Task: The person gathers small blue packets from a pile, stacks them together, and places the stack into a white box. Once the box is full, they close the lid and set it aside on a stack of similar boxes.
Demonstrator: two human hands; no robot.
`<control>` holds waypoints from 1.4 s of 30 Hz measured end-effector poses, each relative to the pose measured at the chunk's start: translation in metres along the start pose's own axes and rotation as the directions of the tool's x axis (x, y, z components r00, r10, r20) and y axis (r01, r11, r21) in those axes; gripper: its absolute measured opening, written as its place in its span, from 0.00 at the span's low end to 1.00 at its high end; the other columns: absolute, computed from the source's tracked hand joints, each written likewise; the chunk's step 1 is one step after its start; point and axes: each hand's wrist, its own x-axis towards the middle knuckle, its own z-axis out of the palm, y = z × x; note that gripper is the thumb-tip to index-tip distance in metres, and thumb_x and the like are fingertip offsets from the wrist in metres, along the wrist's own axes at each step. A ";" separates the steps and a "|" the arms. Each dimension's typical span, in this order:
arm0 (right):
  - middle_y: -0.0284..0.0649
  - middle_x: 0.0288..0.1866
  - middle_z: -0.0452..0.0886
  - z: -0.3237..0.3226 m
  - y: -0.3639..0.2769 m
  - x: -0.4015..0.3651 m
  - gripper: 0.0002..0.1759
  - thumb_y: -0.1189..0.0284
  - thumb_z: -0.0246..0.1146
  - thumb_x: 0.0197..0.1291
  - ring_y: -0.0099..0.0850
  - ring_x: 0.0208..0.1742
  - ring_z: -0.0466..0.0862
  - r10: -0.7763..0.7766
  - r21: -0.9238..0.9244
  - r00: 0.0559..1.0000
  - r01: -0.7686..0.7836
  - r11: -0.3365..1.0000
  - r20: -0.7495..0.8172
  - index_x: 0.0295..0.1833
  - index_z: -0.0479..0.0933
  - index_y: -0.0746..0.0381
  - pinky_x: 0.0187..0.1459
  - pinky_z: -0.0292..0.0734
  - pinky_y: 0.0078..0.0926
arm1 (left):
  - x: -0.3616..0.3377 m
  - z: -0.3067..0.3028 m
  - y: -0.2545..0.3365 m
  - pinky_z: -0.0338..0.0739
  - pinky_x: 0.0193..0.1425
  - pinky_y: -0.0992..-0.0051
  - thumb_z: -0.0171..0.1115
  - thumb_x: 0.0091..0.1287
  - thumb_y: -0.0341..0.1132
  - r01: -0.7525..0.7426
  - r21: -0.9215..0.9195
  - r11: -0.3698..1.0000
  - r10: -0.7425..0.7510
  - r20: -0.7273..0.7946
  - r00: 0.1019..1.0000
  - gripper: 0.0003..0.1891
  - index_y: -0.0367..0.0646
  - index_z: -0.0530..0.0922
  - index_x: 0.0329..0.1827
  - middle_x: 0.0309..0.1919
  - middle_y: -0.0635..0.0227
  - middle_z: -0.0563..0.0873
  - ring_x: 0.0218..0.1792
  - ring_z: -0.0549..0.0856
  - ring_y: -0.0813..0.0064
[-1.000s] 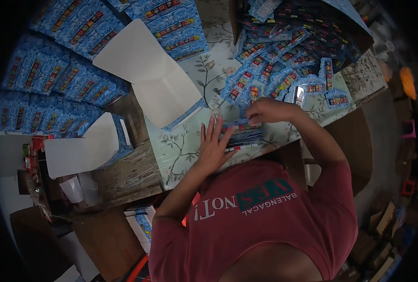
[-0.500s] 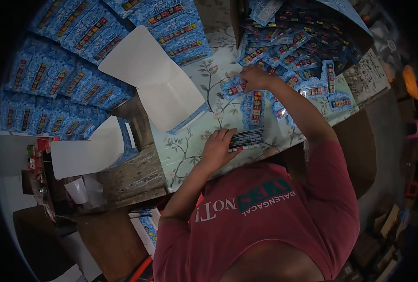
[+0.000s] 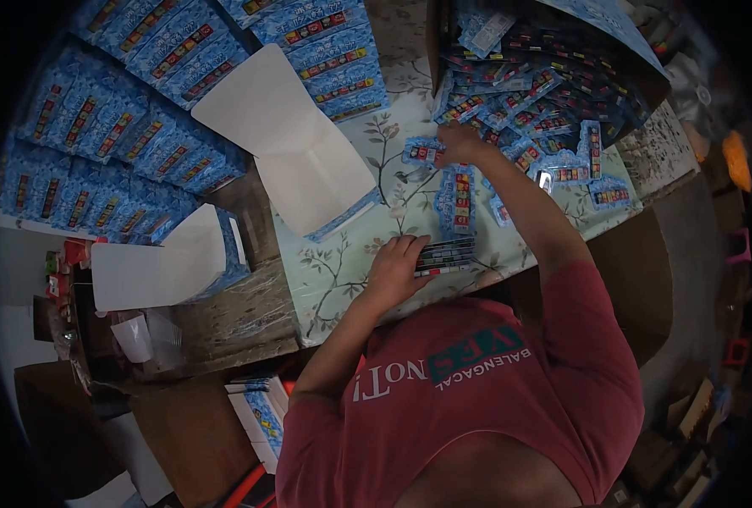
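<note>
On the flowered tabletop (image 3: 333,279), my left hand (image 3: 397,269) is closed round the left end of a small stack of blue packets (image 3: 445,256) near the front edge. My right hand (image 3: 462,144) reaches to the packets beside the big pile, its fingers closed on the right end of a blue packet (image 3: 422,151). Another blue packet (image 3: 456,201) lies upright between my hands, just beyond the stack. Under and beside my right forearm are more loose packets (image 3: 610,193), partly hidden by the arm.
An open box on its side spills a pile of packets (image 3: 553,85) at the back right. Two open white-lined cartons (image 3: 312,152) (image 3: 168,262) stand left of centre. Rows of blue display boxes (image 3: 79,118) fill the far left. Cardboard boxes (image 3: 194,423) sit below the table.
The view has shifted slightly. Both hands keep nearly the same places, the left at the stack and the right at the packet by the pile.
</note>
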 end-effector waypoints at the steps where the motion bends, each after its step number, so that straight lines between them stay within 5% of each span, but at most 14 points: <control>1: 0.50 0.57 0.73 0.006 -0.003 -0.012 0.43 0.54 0.76 0.35 0.45 0.57 0.76 -0.035 0.004 0.983 0.036 0.999 -0.180 0.57 0.71 0.65 0.52 0.75 0.40 | -0.001 0.000 0.000 0.71 0.55 0.63 0.74 0.47 0.40 0.001 -0.005 1.000 -0.001 0.007 1.000 0.34 0.43 0.71 0.59 0.49 0.58 0.77 0.51 0.76 0.57; 5: 0.48 0.59 0.71 0.021 0.012 -0.050 0.39 0.58 0.75 0.37 0.45 0.58 0.74 -0.057 0.088 0.989 0.070 0.994 -0.140 0.58 0.71 0.61 0.55 0.72 0.39 | -0.002 -0.002 -0.001 0.71 0.55 0.63 0.73 0.47 0.39 0.009 -0.026 1.000 -0.009 0.031 0.999 0.34 0.43 0.71 0.59 0.50 0.58 0.76 0.52 0.75 0.57; 7: 0.45 0.57 0.72 0.040 0.026 -0.073 0.35 0.61 0.74 0.40 0.44 0.58 0.73 -0.554 0.012 0.828 0.557 0.831 -0.084 0.57 0.72 0.59 0.59 0.69 0.40 | -0.005 0.000 -0.001 0.72 0.53 0.63 0.73 0.47 0.38 -0.027 0.001 1.000 0.027 -0.013 1.000 0.34 0.44 0.70 0.60 0.46 0.60 0.75 0.49 0.75 0.59; 10: 0.38 0.50 0.76 0.051 0.020 -0.103 0.25 0.64 0.73 0.42 0.40 0.54 0.75 -0.594 -0.253 0.735 0.538 0.805 -0.327 0.48 0.75 0.56 0.55 0.69 0.38 | -0.003 0.001 -0.002 0.72 0.53 0.64 0.73 0.47 0.38 -0.038 -0.022 0.999 0.037 -0.017 0.999 0.35 0.44 0.70 0.60 0.47 0.60 0.75 0.50 0.75 0.58; 14: 0.39 0.45 0.78 0.064 0.021 -0.083 0.20 0.61 0.72 0.45 0.40 0.49 0.76 -0.419 -0.137 0.756 0.409 0.902 -0.502 0.43 0.77 0.57 0.50 0.70 0.38 | -0.002 0.000 0.000 0.70 0.57 0.63 0.74 0.46 0.39 -0.011 -0.043 0.999 0.012 0.010 1.000 0.34 0.44 0.71 0.59 0.51 0.58 0.75 0.52 0.75 0.56; 18: 0.46 0.43 0.78 0.057 -0.003 -0.060 0.19 0.57 0.70 0.46 0.45 0.42 0.78 -0.516 0.138 0.816 0.560 0.817 -0.260 0.38 0.78 0.59 0.44 0.70 0.43 | 0.006 -0.004 -0.004 0.69 0.60 0.62 0.75 0.45 0.42 0.071 -0.006 0.997 -0.071 0.055 0.996 0.37 0.43 0.70 0.60 0.55 0.56 0.73 0.56 0.73 0.54; 21: 0.45 0.45 0.79 0.046 0.005 -0.014 0.27 0.53 0.72 0.43 0.46 0.45 0.78 -0.249 0.148 0.759 0.413 0.899 -0.602 0.44 0.78 0.60 0.47 0.72 0.42 | 0.028 -0.002 -0.017 0.64 0.65 0.61 0.77 0.41 0.48 0.115 0.041 0.992 -0.119 0.102 0.988 0.43 0.40 0.68 0.61 0.60 0.52 0.69 0.62 0.68 0.52; 24: 0.46 0.44 0.80 0.023 -0.007 0.005 0.34 0.51 0.73 0.39 0.42 0.47 0.80 -0.057 0.002 0.842 0.068 0.998 -0.536 0.47 0.78 0.66 0.48 0.73 0.37 | 0.055 -0.002 -0.041 0.59 0.70 0.60 0.78 0.36 0.54 0.164 0.044 0.986 -0.170 0.235 0.957 0.50 0.38 0.67 0.62 0.64 0.49 0.65 0.67 0.63 0.51; 26: 0.45 0.55 0.78 -0.006 -0.018 0.000 0.49 0.46 0.74 0.34 0.45 0.54 0.77 0.110 0.004 0.987 -0.111 0.994 -0.121 0.60 0.70 0.67 0.57 0.71 0.39 | 0.063 -0.008 -0.045 0.58 0.72 0.60 0.78 0.33 0.57 0.183 0.006 0.983 -0.175 0.332 0.927 0.53 0.36 0.66 0.62 0.66 0.48 0.64 0.69 0.61 0.50; 30: 0.47 0.52 0.80 0.008 0.007 0.023 0.43 0.49 0.73 0.37 0.44 0.50 0.80 0.090 0.138 0.996 -0.090 0.986 0.005 0.55 0.74 0.66 0.53 0.73 0.38 | 0.063 -0.013 -0.040 0.63 0.67 0.64 0.78 0.33 0.56 0.184 -0.051 0.982 -0.153 0.367 0.918 0.52 0.31 0.67 0.60 0.60 0.50 0.68 0.63 0.67 0.51; 32: 0.49 0.44 0.81 0.021 0.021 0.027 0.29 0.55 0.70 0.46 0.44 0.45 0.81 -0.186 0.345 0.957 0.256 0.903 -0.223 0.49 0.78 0.65 0.47 0.74 0.36 | 0.057 -0.012 -0.041 0.65 0.66 0.65 0.79 0.34 0.54 0.193 -0.078 0.978 -0.152 0.362 0.920 0.51 0.31 0.67 0.60 0.59 0.51 0.69 0.62 0.69 0.52; 36: 0.50 0.36 0.80 0.012 -0.008 -0.035 0.17 0.64 0.65 0.57 0.38 0.38 0.82 -0.262 0.354 0.850 0.444 0.823 -0.456 0.45 0.78 0.65 0.40 0.73 0.34 | 0.027 -0.010 -0.017 0.62 0.67 0.59 0.79 0.36 0.46 0.060 -0.115 0.992 -0.046 0.125 0.991 0.46 0.40 0.67 0.62 0.59 0.53 0.68 0.64 0.66 0.51; 38: 0.49 0.33 0.79 0.018 -0.021 -0.065 0.15 0.64 0.63 0.60 0.38 0.38 0.82 -0.480 0.357 0.847 0.531 0.769 -0.228 0.44 0.78 0.64 0.40 0.73 0.33 | 0.013 -0.007 -0.006 0.61 0.67 0.57 0.79 0.37 0.43 0.005 -0.052 0.999 -0.002 0.060 0.998 0.45 0.42 0.67 0.62 0.60 0.53 0.67 0.64 0.65 0.51; 42: 0.52 0.40 0.78 0.023 -0.045 -0.136 0.31 0.56 0.68 0.53 0.44 0.43 0.80 -0.468 0.485 0.883 0.397 0.780 0.030 0.55 0.71 0.65 0.45 0.73 0.35 | -0.011 0.011 -0.003 0.59 0.66 0.51 0.78 0.39 0.41 0.032 0.057 0.998 -0.020 -0.203 0.979 0.46 0.45 0.64 0.64 0.62 0.52 0.65 0.65 0.64 0.49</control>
